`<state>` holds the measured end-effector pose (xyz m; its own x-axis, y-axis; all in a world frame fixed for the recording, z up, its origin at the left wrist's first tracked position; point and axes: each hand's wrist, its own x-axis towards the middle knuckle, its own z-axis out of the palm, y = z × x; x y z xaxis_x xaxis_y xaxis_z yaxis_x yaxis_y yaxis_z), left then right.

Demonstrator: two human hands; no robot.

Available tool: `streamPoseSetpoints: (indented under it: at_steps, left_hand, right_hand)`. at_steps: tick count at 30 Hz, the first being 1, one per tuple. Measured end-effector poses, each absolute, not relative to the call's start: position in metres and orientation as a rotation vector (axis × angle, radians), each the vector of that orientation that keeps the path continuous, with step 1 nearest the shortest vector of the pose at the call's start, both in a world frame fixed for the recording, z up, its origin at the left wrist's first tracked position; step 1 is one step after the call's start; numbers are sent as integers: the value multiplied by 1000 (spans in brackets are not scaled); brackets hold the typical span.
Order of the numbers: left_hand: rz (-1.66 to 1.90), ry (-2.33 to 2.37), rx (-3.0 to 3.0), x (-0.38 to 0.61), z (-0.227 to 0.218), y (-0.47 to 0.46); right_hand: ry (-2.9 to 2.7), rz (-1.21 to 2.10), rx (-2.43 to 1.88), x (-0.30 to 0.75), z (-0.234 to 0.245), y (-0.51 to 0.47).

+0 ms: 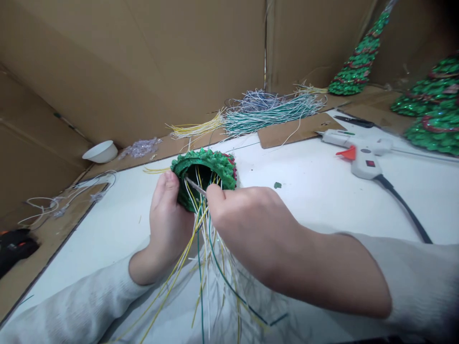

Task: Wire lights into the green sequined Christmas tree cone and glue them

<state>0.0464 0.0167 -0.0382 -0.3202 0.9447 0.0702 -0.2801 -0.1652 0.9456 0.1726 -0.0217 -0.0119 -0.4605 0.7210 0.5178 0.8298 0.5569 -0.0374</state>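
My left hand (168, 224) is wrapped round the side of a green craft Christmas tree (206, 157), lying with its hollow base opening towards me. Yellow, white and green wires (201, 248) come out of the dark opening and trail down over the white table. My right hand (247, 220) is closed on a thin, grey, pointed tool (195, 185). The tool's tip is at the left inner rim of the opening. Its handle end is hidden in my fingers, so I cannot make out its exact kind.
A white glue gun (364, 153) with an orange trigger lies on the right, near a black-handled cutter (355, 122). Wire bundles (272, 112) lie along the back. Finished trees (358, 62) stand back right; a white bowl (101, 152) sits back left. Cardboard walls (143, 71) enclose the table.
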Motion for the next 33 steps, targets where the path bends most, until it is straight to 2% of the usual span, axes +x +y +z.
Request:
streamPoseSetpoints:
  at_steps: [9,33]
  left_hand:
    - [1638,1178,866,48,-36,16]
    - [1674,1147,950,51,-38,10]
  right_hand:
    - [-2405,-182,-1262,176,-3,-24]
    - [-2281,-478,-1193,174,-17,-23]
